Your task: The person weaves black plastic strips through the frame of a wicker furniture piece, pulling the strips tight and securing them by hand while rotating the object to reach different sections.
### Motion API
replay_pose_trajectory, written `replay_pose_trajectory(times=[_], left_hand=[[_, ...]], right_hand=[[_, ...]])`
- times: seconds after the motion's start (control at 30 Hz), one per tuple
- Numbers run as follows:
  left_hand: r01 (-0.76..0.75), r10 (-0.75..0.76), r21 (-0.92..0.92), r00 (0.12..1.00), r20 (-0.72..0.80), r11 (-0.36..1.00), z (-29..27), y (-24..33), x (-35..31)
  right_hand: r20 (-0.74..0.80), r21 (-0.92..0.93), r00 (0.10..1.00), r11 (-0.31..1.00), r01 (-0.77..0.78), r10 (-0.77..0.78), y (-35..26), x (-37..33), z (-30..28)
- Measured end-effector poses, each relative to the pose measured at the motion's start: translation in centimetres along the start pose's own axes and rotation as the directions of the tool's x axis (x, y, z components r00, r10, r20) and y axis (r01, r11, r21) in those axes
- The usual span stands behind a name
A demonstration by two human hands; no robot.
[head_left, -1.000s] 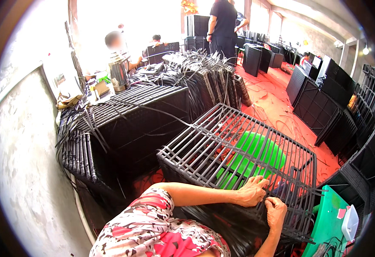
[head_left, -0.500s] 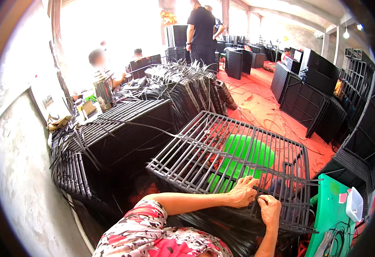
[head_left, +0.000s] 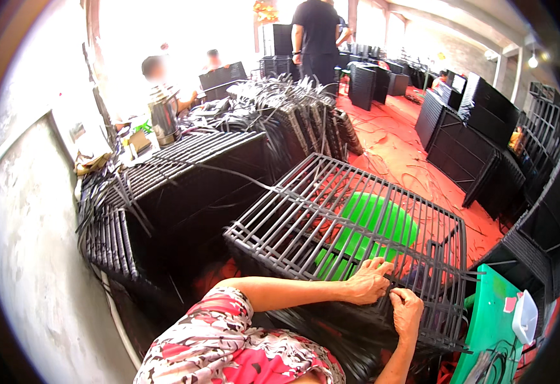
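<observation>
A black slatted frame point(head_left: 305, 211) lies tilted in front of me, its long bars running side by side. Dark flat strips point(head_left: 248, 174) reach it from the left, and a woven band crosses its bars. My left hand point(head_left: 368, 281) rests on the near part of the frame, fingers bent down onto the bars. Close beside it, my right hand point(head_left: 408, 310) is closed in a pinch at the frame's near side. Whatever lies between the fingers of either hand is too small or hidden to make out. Through the bars shows a bright green chair point(head_left: 379, 221).
Stacked black panels point(head_left: 190, 157) and a heap of strips point(head_left: 280, 96) stand at the left, a metal flask point(head_left: 163, 118) on top. At the right are a green table point(head_left: 492, 301), a white tray point(head_left: 524, 317) and more panels point(head_left: 462, 147). People are farther back; red sheeting point(head_left: 385, 144) covers the floor.
The view has shifted slightly, so the surroundings sit a little to the right. Both hands stay at about the same place on the frame, with only small finger movement.
</observation>
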State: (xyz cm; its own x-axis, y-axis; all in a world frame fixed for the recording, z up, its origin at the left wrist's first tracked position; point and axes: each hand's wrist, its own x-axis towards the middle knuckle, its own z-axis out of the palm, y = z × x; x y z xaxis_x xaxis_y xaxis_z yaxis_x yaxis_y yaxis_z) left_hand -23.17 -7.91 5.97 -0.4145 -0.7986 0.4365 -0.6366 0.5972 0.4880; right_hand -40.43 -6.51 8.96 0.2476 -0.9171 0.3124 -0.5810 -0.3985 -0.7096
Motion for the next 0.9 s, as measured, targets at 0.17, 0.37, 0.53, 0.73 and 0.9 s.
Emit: replay_pose_trajectory(times=[0.17,0.37,0.53,0.73,0.9], left_hand=[[0.033,-0.033,-0.013,0.999,0.028,0.999,0.0,0.2,0.1],[0.035,-0.035,-0.026,0.999,0.022,0.999,0.3,-0.1,0.0],[0.018,-0.018,0.000,1.000,0.005,1.000,0.0,0.0,0.2],[0.003,-0.003,0.001,1.000,0.007,1.000,0.0,-0.2,0.0],[0.005,-0.005,0.004,1.000,0.020,1.000,0.1,-0.3,0.1]], right_hand=[[-0.008,0.028,1.000,0.999,0.023,-0.023,-0.3,-0.2,-0.1],[0.009,0.027,1.000,1.000,0.008,-0.008,-0.7,-0.3,-0.1],[-0.002,0.042,1.000,0.999,-0.004,0.004,0.0,-0.2,0.0],[-0.022,0.015,0.999,0.999,0.040,-0.039,0.1,-0.1,0.2],[-0.030,-0.014,0.998,0.998,0.062,-0.062,0.2,-0.1,0.2]])
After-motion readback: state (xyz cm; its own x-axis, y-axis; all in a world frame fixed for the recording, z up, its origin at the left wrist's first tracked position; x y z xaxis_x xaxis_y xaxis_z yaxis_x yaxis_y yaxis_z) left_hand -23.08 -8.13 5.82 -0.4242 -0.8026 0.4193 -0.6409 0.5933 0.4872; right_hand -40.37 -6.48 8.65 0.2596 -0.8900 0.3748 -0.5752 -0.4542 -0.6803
